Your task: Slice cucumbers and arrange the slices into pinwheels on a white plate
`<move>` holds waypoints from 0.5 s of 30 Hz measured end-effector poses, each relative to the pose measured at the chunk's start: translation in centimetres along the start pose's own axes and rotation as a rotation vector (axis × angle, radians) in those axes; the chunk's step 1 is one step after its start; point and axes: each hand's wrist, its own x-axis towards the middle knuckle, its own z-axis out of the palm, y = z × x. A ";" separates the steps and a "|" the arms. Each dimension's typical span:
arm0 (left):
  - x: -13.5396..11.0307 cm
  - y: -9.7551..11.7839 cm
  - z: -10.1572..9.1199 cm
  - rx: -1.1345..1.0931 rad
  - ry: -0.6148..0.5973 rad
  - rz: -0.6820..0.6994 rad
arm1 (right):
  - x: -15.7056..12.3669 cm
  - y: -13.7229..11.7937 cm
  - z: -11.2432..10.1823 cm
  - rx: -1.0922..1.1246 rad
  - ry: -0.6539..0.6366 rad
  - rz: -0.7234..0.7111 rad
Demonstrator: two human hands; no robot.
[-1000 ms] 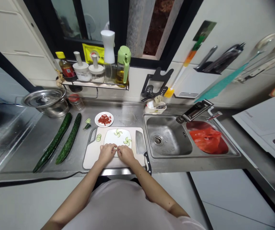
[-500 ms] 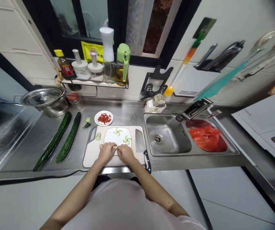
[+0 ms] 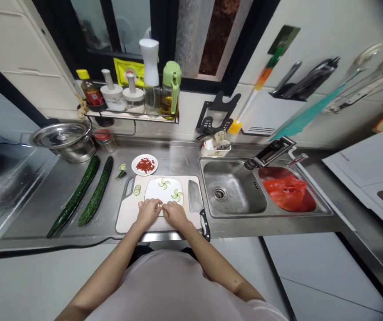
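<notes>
Over the near edge of a white plate (image 3: 154, 186), my left hand (image 3: 149, 212) and my right hand (image 3: 175, 214) meet with bent, pinching fingers. A small pale-green bit of cucumber slice (image 3: 160, 205) shows between the fingertips; most of it is hidden. Cucumber pieces form one pinwheel (image 3: 164, 183) at the plate's far side and another pinwheel (image 3: 177, 195) at its right. The plate rests on a cutting board (image 3: 128, 218). A short row of cucumber slices (image 3: 137, 190) lies left of the plate, and a kitchen knife (image 3: 195, 196) lies along the board's right side.
Behind the board stands a small dish (image 3: 133, 167) of red bits. Two whole cucumbers (image 3: 95, 191) lie to the left, near a lidded steel pot (image 3: 74, 149). A double sink (image 3: 234, 213) with a faucet (image 3: 271, 154) is at right. A condiment shelf (image 3: 134, 117) overhangs the counter.
Both hands stay at the plate's near edge, with only slight finger movement. Everything else on the counter keeps its place.
</notes>
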 end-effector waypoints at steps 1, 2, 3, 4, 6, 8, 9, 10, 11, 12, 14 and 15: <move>0.0 0.0 0.0 0.003 0.000 -0.001 | 0.0 0.0 0.0 -0.002 -0.001 -0.002; 0.0 0.0 -0.1 0.007 0.000 -0.002 | 0.0 0.0 0.1 -0.003 -0.001 -0.001; -0.1 0.1 -0.1 0.011 -0.001 -0.002 | 0.0 0.0 0.1 -0.002 0.000 0.001; -0.1 0.1 -0.1 0.015 -0.003 -0.003 | 0.1 0.0 0.2 0.001 0.002 0.004; -0.1 0.1 -0.1 0.019 -0.006 -0.002 | 0.1 0.0 0.3 0.010 0.004 0.011; -0.1 0.1 -0.1 0.021 -0.010 -0.002 | 0.1 0.0 0.3 0.013 -0.005 0.018; -0.1 0.1 -0.1 0.024 -0.013 -0.006 | 0.1 -0.1 0.3 0.008 -0.011 0.019; -0.1 0.1 -0.1 0.029 -0.018 -0.011 | 0.1 -0.1 0.2 0.000 -0.018 0.020; 0.0 0.1 -0.1 0.035 -0.024 -0.016 | 0.0 -0.1 0.2 -0.009 -0.024 0.019; 0.0 0.1 -0.1 0.042 -0.031 -0.022 | 0.0 -0.1 0.1 -0.018 -0.029 0.018; 0.0 0.2 -0.2 0.055 -0.042 -0.029 | 0.0 -0.2 0.0 -0.032 -0.037 0.015; 0.0 0.2 -0.2 0.059 -0.046 -0.031 | -0.1 -0.2 -0.1 -0.038 -0.039 0.013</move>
